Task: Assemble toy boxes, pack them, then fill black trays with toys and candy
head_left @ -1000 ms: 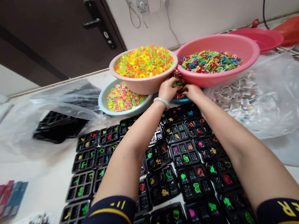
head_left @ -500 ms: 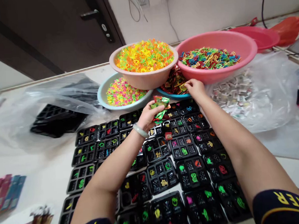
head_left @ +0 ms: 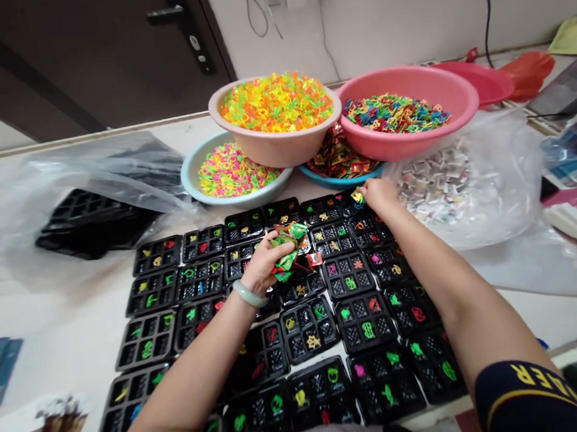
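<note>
My left hand (head_left: 265,261) is closed round a bunch of small green and red foil packets (head_left: 288,249), held above the middle of the trays. My right hand (head_left: 381,195) pinches a small yellow packet (head_left: 357,197) over a black compartment tray (head_left: 359,227) at the far right of the rows. Many such trays stand side by side, with small coloured plastic trinkets (head_left: 368,330) in some compartments. A single red packet (head_left: 314,259) lies among the trays near my left hand. Behind my right hand, a blue basin (head_left: 333,182) holds more red and gold packets.
A pink-beige basin (head_left: 283,151) of yellow and orange trinkets rests above a pale blue basin (head_left: 240,196). To their right stands a pink basin (head_left: 412,143) with coloured trinkets. Clear plastic bags (head_left: 505,179) flank the rows; the left bag (head_left: 65,173) holds stacked black trays.
My right hand has drawn back from the blue basin to the nearby tray, with the yellow packet. My left hand has moved left and down with its bunch. The view has shifted slightly.
</note>
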